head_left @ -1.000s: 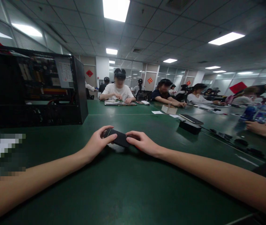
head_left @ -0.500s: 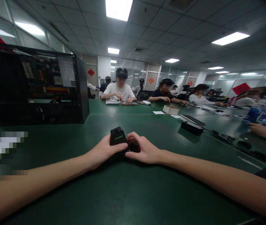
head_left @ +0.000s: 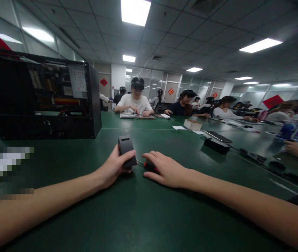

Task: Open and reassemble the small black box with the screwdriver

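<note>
Left hand (head_left: 114,166) grip closed around black device (head_left: 126,150), upright at frame centre for inspection. Right hand (head_left: 164,169) flat on desk (head_left: 149,217), grip loose, covering small red-edged part (head_left: 149,165).

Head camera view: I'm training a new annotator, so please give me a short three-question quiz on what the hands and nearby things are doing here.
1. True or false: the left hand grips the small dark device standing upright.
2. What does the right hand rest on? A) the cardboard box B) the green table C) the open computer case
3. Fill in: the open computer case stands on the person's ___ side.

Key: 1 true. 2 B, palm down on the green table, over a small red-and-black item. 3 left.
</note>
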Tool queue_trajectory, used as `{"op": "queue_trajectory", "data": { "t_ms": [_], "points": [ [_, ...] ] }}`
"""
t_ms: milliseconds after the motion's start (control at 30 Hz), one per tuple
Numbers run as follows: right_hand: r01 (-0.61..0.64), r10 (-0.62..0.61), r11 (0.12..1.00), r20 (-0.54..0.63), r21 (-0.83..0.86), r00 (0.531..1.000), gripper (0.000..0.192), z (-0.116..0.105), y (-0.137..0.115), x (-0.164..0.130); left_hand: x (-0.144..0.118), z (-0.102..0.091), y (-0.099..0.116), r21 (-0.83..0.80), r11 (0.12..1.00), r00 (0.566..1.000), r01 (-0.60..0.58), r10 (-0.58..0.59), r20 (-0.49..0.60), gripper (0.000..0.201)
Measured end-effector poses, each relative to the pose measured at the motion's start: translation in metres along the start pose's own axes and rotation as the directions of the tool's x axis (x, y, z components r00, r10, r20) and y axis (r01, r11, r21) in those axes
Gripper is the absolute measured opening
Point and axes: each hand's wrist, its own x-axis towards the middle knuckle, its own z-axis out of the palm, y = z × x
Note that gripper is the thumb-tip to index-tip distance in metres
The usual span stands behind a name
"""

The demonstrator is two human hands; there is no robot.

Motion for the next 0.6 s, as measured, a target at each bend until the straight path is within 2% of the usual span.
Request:
{"op": "queue_trajectory", "data": {
  "t_ms": [67, 133, 200, 267, 333, 400, 500, 600],
  "points": [
    [-0.057, 0.062, 0.997, 0.094, -0.055, 0.994, 0.046, -0.010, 0.002, -0.008, -0.002, 0.000, 0.001, 0.034, 0.999, 0.999, 0.004, -0.006, 0.048, 0.054],
    [-0.067, 0.077, 0.994, 0.116, -0.083, 0.990, 0.032, -0.021, 0.005, -0.014, -0.003, 0.000, 0.002, 0.071, 0.997, 0.994, 0.011, -0.019, 0.110, 0.059],
    [-0.044, 0.048, 0.994, 0.030, -0.100, 0.998, 0.022, -0.032, 0.008, -0.017, -0.004, 0.000, 0.002, 0.099, 0.995, 0.987, 0.011, -0.026, 0.156, 0.062],
    [0.011, -0.028, 0.994, -0.150, -0.110, 0.988, 0.017, -0.044, 0.009, -0.018, -0.004, 0.000, 0.002, 0.131, 0.991, 0.985, 0.000, -0.023, 0.172, 0.064],
    [0.101, -0.148, 0.984, -0.354, -0.148, 0.924, 0.014, -0.055, 0.008, -0.018, -0.003, 0.000, 0.000, 0.168, 0.986, 0.987, -0.015, -0.012, 0.158, 0.063],
    [0.179, -0.279, 0.954, -0.497, -0.241, 0.821, 0.012, -0.066, 0.002, -0.021, -0.002, 0.000, -0.003, 0.188, 0.982, 0.991, -0.023, -0.002, 0.131, 0.061],
    [0.270, -0.464, 0.874, -0.533, -0.404, 0.708, 0.015, -0.077, -0.011, -0.030, 0.001, -0.002, -0.007, 0.173, 0.984, 0.995, -0.033, 0.016, 0.098, 0.060],
    [0.329, -0.548, 0.825, -0.504, -0.460, 0.668, 0.017, -0.081, -0.024, -0.039, 0.003, -0.002, -0.009, 0.153, 0.987, 0.996, -0.040, 0.027, 0.087, 0.052]
  ]
}}
